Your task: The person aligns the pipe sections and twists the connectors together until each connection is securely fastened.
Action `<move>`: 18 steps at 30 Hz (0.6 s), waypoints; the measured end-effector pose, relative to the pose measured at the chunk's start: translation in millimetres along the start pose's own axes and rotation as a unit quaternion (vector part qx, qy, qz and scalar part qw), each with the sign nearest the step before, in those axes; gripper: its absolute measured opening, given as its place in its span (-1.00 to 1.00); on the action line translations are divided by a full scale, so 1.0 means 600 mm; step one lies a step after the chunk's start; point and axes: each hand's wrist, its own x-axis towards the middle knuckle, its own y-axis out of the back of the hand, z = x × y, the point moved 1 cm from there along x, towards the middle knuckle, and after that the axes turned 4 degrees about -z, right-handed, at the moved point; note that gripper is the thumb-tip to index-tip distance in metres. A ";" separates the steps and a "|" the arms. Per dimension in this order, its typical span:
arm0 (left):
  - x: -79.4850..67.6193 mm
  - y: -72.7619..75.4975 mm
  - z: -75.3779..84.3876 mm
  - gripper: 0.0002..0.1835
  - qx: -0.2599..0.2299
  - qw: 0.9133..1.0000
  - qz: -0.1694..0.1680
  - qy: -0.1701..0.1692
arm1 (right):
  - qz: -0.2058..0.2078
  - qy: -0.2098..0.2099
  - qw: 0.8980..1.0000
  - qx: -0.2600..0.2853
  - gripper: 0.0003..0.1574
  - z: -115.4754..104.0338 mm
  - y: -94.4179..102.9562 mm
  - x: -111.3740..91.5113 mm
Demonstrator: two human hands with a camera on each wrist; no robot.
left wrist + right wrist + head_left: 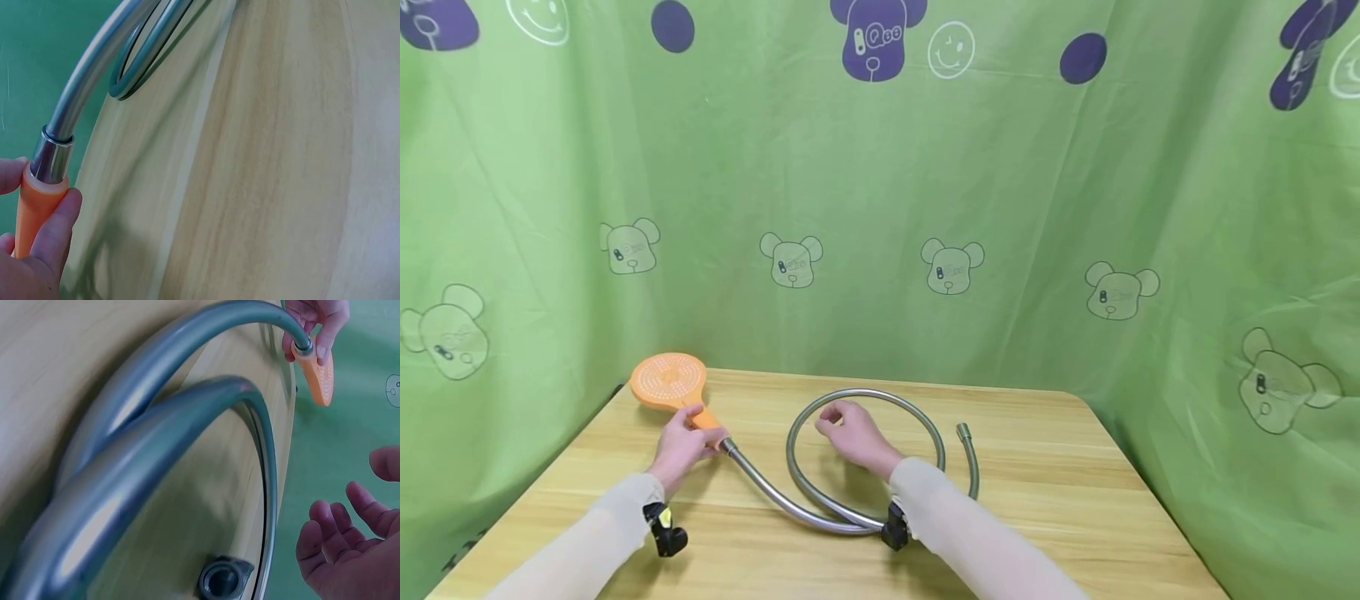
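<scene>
An orange shower head (pixel 667 379) with a perforated round face is at the table's back left. My left hand (pixel 682 442) grips its handle (pixel 36 209) between thumb and fingers, close to the metal collar (pixel 52 156). From that collar a silvery shower hose (pixel 767 492) runs right and loops round on the table. My right hand (pixel 853 435) is above the loop, its fingers loosely curled with nothing between them. In the right wrist view the right hand (pixel 350 544) shows thumb and fingertips apart, beside the hose (pixel 150 425).
The hose's free end (pixel 964 432) lies to the right of the loop on the wooden table (pixel 1060 500). A green curtain (pixel 872 183) with bear prints hangs behind the table and along both sides. Black wrist cameras (pixel 666 533) are strapped to both sleeves.
</scene>
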 end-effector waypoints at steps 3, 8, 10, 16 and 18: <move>0.001 0.000 -0.003 -0.08 0.009 1.000 0.001 0.006 | 0.000 0.004 1.000 -0.008 -0.73 0.008 0.005 -0.003; 0.002 0.000 -0.005 -0.08 0.011 1.000 0.003 0.014 | 0.000 0.006 1.000 -0.015 -0.73 0.016 0.015 -0.010; 0.002 -0.001 -0.005 -0.08 0.007 1.000 0.003 0.017 | 0.000 0.005 1.000 -0.021 -0.73 0.018 0.019 -0.014; 0.004 -0.003 -0.009 -0.08 -0.007 1.000 -0.001 0.026 | 0.000 0.002 1.000 -0.025 -0.73 0.024 0.032 -0.021; 0.007 -0.003 -0.011 -0.07 -0.019 0.999 -0.004 0.031 | -0.001 0.000 1.000 -0.026 -0.72 0.026 0.035 -0.023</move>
